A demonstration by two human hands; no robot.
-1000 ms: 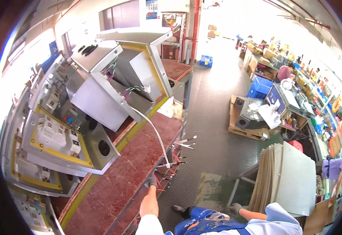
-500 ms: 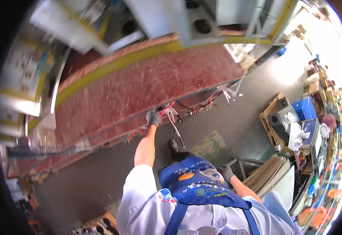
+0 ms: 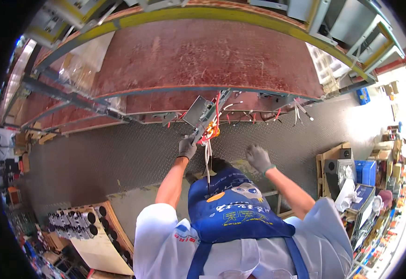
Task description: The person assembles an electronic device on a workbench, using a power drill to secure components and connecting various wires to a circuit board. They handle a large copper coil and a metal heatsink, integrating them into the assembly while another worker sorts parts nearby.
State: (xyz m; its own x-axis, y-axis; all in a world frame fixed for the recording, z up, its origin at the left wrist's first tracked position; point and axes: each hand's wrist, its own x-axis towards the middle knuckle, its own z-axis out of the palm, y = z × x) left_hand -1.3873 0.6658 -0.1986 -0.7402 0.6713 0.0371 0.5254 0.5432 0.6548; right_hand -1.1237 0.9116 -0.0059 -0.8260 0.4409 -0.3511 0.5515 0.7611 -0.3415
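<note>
Head view: the unit (image 3: pixel 204 117) now projects at the middle of the front edge of the shelf (image 3: pixel 203 56), where mainly wires (image 3: pixel 208 160) showed half a second ago; access is likely improved. The left hand (image 3: pixel 187 148) is clamped on its near end. The right hand (image 3: pixel 258 158) is raised, apart; its finger closure cannot be determined. Unit appearance: flat grey plate (image 3: pixel 196 111), orange part (image 3: pixel 213 129), red and white wires
</note>
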